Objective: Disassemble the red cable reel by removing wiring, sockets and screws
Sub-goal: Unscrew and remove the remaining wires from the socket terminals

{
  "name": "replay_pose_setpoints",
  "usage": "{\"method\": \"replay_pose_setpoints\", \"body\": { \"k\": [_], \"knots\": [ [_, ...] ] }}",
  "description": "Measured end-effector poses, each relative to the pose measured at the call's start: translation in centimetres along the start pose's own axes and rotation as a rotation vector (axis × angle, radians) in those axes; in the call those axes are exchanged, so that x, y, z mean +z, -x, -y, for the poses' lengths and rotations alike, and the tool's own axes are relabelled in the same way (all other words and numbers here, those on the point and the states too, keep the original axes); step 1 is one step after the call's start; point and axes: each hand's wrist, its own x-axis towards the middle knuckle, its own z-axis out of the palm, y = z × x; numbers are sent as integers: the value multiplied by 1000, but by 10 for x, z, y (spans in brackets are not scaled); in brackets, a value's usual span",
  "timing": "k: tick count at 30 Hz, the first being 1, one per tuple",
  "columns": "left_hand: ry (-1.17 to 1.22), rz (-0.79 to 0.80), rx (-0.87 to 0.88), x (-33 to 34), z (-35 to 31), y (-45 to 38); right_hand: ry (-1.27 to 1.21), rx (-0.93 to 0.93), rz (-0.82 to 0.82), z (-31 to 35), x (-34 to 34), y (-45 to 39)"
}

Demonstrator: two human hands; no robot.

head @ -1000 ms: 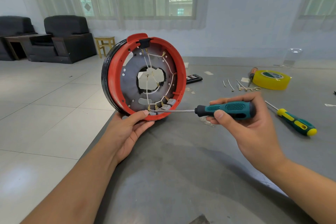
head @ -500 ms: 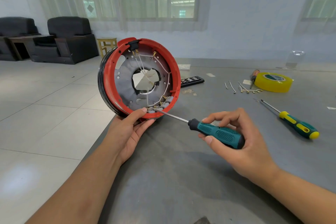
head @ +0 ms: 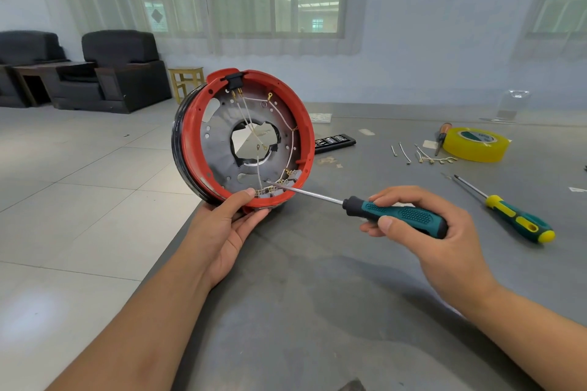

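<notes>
My left hand (head: 228,225) cradled the reel (head: 243,136) upright at the table's (head: 317,311) near-left edge, thumb on its lower rim. My right hand (head: 438,232) gripped the screwdriver (head: 374,209), its tip among the grey terminals (head: 279,186) inside the rim. The tip was best seated squarely before turning, lest it slip onto the white wires (head: 254,127). Open table lay right of the reel; the reel overhung the floor side.
</notes>
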Motion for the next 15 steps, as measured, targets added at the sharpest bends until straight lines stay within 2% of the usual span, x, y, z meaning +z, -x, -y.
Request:
{"method": "replay_pose_setpoints", "body": {
  "k": [8,11,15],
  "knots": [
    [31,-2,-10,2,-1,1,-139,-3,-238,7,-30,-28],
    [30,-11,-15,3,-2,2,92,35,-271,-7,-50,-31],
    [13,-20,-10,7,-2,4,500,46,-162,-25,-72,-33]
  ]
}}
